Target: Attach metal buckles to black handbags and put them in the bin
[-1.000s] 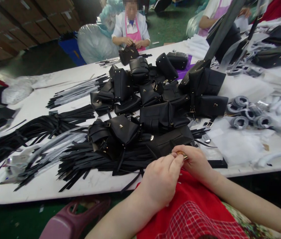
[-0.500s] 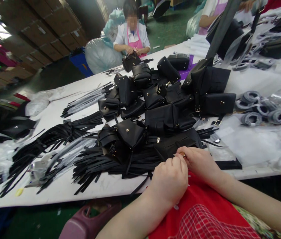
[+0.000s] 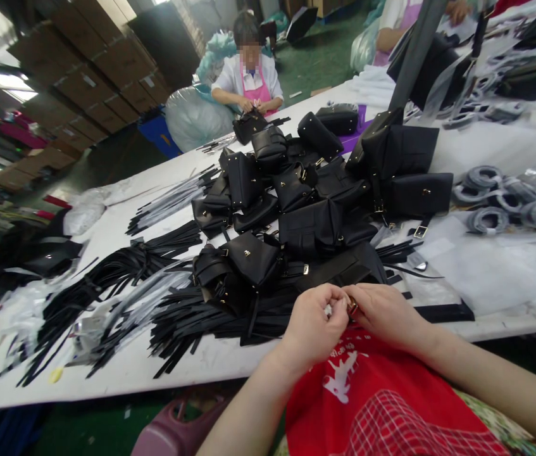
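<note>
My left hand [image 3: 317,326] is closed in a pinch in front of the table edge, with a bit of something white [image 3: 328,311] showing between its fingers, too small to name. Right beside it, my right hand [image 3: 386,315] grips a small gold-coloured metal piece [image 3: 352,306], its fingertips almost meeting those of the left. Both hands are above the red apron [image 3: 329,405]. Just beyond them lies a flat black leather bag [image 3: 350,269], one of several black bags with gold fittings piled on the table. A black bag with a gold clasp [image 3: 253,256] is left of it.
Bundles of black straps [image 3: 177,323] spread across the white table [image 3: 120,383] to the left. On the right are grey wrapped rolls [image 3: 488,218] and clear plastic sheets [image 3: 481,269]. A grey post [image 3: 414,60] rises there. Opposite, a co-worker [image 3: 251,79] handles a black bag; a purple stool [image 3: 177,424] stands below.
My left hand has turned and moved slightly left, so its fingertips and the white bit now show. More of the gold-coloured piece and the apron print is visible. The camera view has shifted slightly.
</note>
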`<state>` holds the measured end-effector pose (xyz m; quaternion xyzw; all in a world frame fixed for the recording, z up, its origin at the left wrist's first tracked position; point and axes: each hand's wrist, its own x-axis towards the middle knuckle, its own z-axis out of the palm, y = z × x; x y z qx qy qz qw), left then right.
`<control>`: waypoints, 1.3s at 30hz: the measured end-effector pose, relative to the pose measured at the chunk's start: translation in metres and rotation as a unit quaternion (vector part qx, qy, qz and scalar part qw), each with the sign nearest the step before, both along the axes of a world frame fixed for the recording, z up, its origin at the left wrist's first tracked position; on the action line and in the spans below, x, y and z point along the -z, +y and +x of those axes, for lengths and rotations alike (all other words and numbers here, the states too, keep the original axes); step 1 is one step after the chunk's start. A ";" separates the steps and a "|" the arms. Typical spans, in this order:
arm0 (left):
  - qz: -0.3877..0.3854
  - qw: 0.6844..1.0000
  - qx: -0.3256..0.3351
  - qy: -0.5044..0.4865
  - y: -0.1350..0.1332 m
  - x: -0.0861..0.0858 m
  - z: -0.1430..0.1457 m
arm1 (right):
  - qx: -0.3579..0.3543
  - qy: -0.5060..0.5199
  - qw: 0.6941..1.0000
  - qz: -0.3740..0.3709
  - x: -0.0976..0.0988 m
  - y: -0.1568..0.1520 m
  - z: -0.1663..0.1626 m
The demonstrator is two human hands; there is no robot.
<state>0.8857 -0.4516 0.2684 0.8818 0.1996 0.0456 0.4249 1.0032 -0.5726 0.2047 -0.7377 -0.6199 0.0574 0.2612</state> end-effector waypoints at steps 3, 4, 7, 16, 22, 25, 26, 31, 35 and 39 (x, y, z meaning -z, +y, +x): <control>0.051 0.998 0.042 0.006 -0.003 0.006 0.001 | -0.034 0.014 0.999 -0.001 -0.002 0.001 0.004; 0.102 0.993 0.054 0.008 -0.005 0.008 0.002 | -0.042 0.021 0.999 -0.004 -0.003 0.001 0.006; 0.272 0.959 0.085 0.010 -0.010 0.016 0.003 | -0.065 0.060 0.996 -0.027 -0.007 0.001 0.009; 0.353 0.929 0.043 -0.105 -0.010 0.027 0.007 | -0.211 0.495 0.831 -0.140 -0.024 0.004 0.018; 0.116 0.992 -0.031 -0.044 -0.005 0.024 0.009 | -0.208 0.621 0.741 -0.145 -0.011 0.008 0.020; 0.032 0.998 -0.039 -0.028 0.000 0.024 0.008 | -0.154 0.578 0.794 -0.108 -0.006 0.009 0.014; 0.011 0.999 -0.039 -0.027 0.002 0.025 0.008 | -0.129 0.549 0.820 -0.097 -0.005 0.009 0.012; -0.100 0.991 -0.075 -0.056 0.012 0.044 0.005 | -0.057 0.482 0.873 -0.046 -0.001 0.009 0.003; -0.184 0.970 -0.138 -0.085 0.014 0.060 0.002 | -0.009 0.565 0.825 -0.002 0.006 0.011 0.002; -0.167 0.963 -0.166 -0.131 0.006 0.064 0.003 | 0.040 0.635 0.771 0.018 0.012 0.017 0.001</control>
